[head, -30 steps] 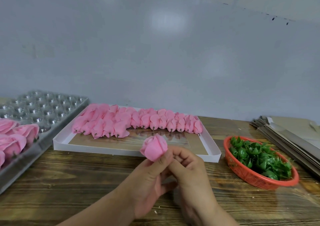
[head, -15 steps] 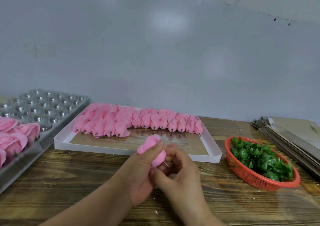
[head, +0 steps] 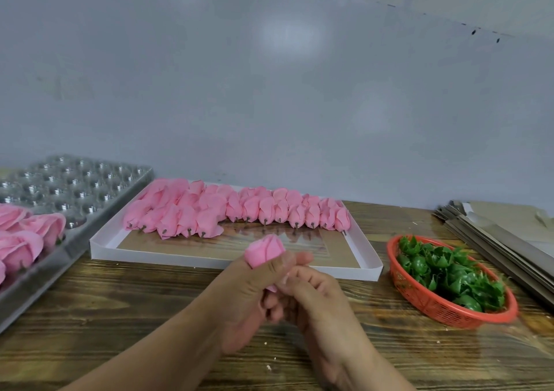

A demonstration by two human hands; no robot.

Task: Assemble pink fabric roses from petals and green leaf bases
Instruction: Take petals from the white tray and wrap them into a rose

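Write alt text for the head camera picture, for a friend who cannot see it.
Two bare hands meet over a wooden table: the left hand grips a pink fabric rose bud while the right hand curls at its base. Behind lies a shallow white tray of pink buds; a red plastic basket of green leaf bases sits right.

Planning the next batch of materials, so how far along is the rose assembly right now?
Done: a few finished pink roses sit in the metal tray at the left, most of its cups bare. In hand: the left hand grips one pink bud while the right hand works at its base. Left: rows of buds in the white tray and a red basket full of green leaf bases.
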